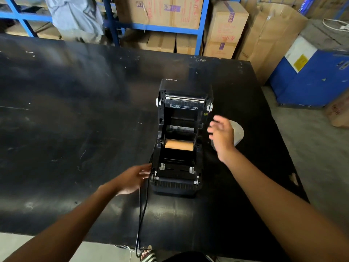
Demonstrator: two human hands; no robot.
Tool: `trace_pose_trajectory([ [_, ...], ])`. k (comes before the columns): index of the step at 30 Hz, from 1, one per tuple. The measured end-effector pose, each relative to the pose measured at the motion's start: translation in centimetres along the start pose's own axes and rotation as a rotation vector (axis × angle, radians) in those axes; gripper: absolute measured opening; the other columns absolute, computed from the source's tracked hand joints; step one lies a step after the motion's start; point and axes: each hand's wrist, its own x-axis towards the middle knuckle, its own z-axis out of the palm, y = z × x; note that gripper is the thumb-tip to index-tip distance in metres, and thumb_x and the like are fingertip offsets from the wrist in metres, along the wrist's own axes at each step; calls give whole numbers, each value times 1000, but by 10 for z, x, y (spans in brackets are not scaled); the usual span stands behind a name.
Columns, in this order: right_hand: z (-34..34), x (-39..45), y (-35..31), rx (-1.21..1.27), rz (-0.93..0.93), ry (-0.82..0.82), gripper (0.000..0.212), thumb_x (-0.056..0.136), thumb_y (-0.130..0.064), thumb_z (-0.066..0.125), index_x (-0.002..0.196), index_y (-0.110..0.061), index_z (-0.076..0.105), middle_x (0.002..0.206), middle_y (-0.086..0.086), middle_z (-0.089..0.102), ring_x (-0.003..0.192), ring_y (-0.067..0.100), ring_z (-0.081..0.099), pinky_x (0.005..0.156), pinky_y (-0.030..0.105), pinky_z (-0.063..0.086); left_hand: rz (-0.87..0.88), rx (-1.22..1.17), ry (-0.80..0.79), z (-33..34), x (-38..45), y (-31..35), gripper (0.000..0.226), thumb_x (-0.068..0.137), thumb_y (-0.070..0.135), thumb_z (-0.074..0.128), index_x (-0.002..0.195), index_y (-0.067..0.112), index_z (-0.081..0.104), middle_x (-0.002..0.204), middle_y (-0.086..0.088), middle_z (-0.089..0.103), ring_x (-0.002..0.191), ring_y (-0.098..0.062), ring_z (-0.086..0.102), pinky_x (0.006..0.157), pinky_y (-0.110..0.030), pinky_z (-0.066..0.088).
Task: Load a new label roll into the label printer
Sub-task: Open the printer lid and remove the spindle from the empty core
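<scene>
Near the middle of the wide black scuffed tabletop [75, 129] stands the black plastic label printer [179, 140], its hinged lid [184, 91] thrown back and upright so the inside is exposed. In the roll bay lies a bare tan cardboard core [179, 145], seated crosswise between the side holders. Just to the printer's right, flat on the table, rests a white round label roll [238, 133], partly hidden behind the right hand [221, 138]. That hand hovers above the roll with fingers spread loosely and grips nothing; it is slightly blurred. The left hand [132, 179] is open too, palm turned toward the printer, its fingertips [146, 170] at the front left corner of the casing, holding nothing. Black cables [142, 210] run from that corner toward the table's near edge and over it. Beyond the table are blue metal shelving [200, 27] stacked with brown cardboard boxes [226, 21] and, at right, a blue cabinet [311, 80].
</scene>
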Motion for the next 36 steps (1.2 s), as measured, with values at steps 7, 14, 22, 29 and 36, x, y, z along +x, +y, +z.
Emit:
trace_pose_trajectory([
  [7, 0, -9, 51, -680, -244, -315, 30, 89, -5, 67, 119, -3, 68, 117, 17, 58, 99, 28, 65, 92, 35, 54, 109, 131, 491, -16, 44, 33, 54, 94, 10, 57, 147, 19, 50, 121, -11, 59, 105, -24, 63, 97, -29, 47],
  [14, 0, -3, 49, -758, -240, -355, 33, 88, -16, 70, 120, -7, 68, 114, 15, 54, 102, 29, 61, 95, 41, 52, 47, 238, 543, -3, 67, 48, 49, 96, 24, 60, 145, 25, 52, 133, -14, 45, 125, -34, 43, 108, -34, 35],
  [22, -2, -2, 56, -603, -279, -289, 20, 86, -14, 71, 106, -8, 72, 107, 13, 59, 101, 28, 60, 91, 39, 50, 132, 173, 668, 0, 70, 52, 40, 90, 22, 71, 129, 18, 68, 139, -14, 48, 127, -35, 42, 105, -29, 31],
  [29, -19, -11, 11, 238, 7, -393, 6, 98, -7, 54, 103, -10, 57, 119, 15, 66, 112, 22, 62, 100, 41, 51, 320, -244, 544, -24, 48, 95, 31, 92, 22, 69, 122, 16, 66, 106, -1, 72, 93, -6, 66, 87, -31, 53],
  [36, -84, -4, -4, 604, 156, -252, 13, 103, -9, 45, 103, -5, 58, 106, 16, 67, 100, 30, 69, 92, 38, 53, 303, -708, 497, 12, 50, 152, 20, 95, 18, 65, 108, 3, 66, 91, -9, 70, 78, -15, 66, 73, -28, 58],
])
